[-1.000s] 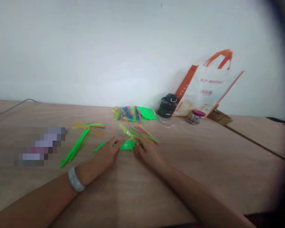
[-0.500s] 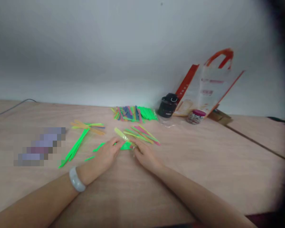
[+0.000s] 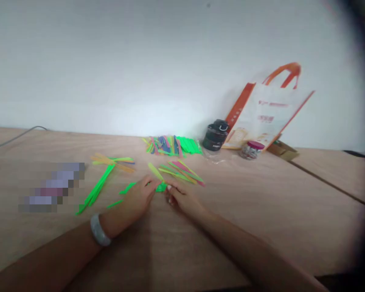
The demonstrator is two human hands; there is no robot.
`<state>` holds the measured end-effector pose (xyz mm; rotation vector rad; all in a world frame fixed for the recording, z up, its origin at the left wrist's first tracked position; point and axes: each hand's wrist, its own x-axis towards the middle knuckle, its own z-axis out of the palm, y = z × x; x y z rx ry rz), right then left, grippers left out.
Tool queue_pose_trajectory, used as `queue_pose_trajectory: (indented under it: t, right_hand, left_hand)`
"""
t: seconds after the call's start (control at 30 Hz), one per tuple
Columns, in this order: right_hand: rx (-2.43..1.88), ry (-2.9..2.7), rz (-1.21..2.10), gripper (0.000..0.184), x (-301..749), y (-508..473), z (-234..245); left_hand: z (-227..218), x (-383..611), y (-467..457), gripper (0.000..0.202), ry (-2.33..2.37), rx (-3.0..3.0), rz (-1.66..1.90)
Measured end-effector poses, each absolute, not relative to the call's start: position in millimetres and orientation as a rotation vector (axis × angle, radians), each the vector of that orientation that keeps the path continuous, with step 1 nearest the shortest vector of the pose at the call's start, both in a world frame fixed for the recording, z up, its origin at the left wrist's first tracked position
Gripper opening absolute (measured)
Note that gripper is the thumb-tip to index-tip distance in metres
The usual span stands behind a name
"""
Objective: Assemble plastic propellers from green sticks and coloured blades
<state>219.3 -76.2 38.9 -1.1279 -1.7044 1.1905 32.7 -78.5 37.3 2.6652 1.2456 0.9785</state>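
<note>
Green craft sticks [image 3: 162, 187], a short flat bundle, lie on the table [image 3: 261, 211] between the two hands, near the middle of the view.

Left hand [image 3: 136, 198]: palm down, fingers bent, tips against the left end of the bundle. Whether it pinches the sticks or only presses on them cannot be told. Pale bracelet [image 3: 97, 230] on the wrist.

Right hand [image 3: 181, 198]: palm down, fingers curled, tips at the right end of the same bundle; grip likewise unclear.

Yellow-green stick [image 3: 155, 171]: single, angled, just behind the bundle.

Mixed sticks [image 3: 184, 172], green, pink and yellow: loose fan just beyond the right hand.

Long green sticks [image 3: 95, 188]: slanted row to the left of the left hand, apart from it.

Orange and green sticks [image 3: 112, 160]: small scatter behind that row.

Far stick pile [image 3: 170, 145], blue, pink, yellow and bright green: near the wall, well apart from the hands.

Black jar [image 3: 215, 136]: right of the far pile.

Small jar with pink lid [image 3: 251, 149]: right of the black jar.

White and orange tote bag [image 3: 266, 113]: leaning against the wall behind both jars.

Cardboard box [image 3: 282, 149]: at the bag's right foot.

Grey cable [image 3: 15, 136]: far left edge of the table.
</note>
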Motion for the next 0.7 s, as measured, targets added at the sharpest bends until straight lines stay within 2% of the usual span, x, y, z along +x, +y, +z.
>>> queue_pose_trajectory:
  t: [0.43,0.7]
  right_hand:
    - [-1.139,-1.948,0.903,0.037,216.4,-86.3,37.2]
    - [-1.135,-1.962,0.879,0.039,215.8,-85.8,38.6]
  left_hand:
    - [32.2,30.8,-78.5,0.032,1.438,2.756,0.813]
    - [38.4,32.6,-80.7,0.030,1.448,2.717,0.794]
